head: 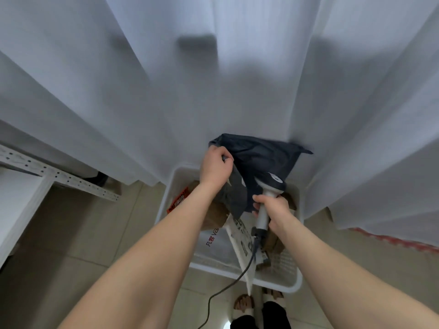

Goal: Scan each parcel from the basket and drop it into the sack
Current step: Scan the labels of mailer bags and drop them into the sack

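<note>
Left hand [215,166] pinches the dark mailer bag [261,160] aloft, likely exposing its label to the barcode scanner [273,184] gripped by the right hand [273,207] just below.

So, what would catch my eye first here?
The dark parcel, held up mid-frame by the left hand against a big white drape. Just below it the right hand grips a corded scanner. Under both sits a white basket of parcels.
</note>
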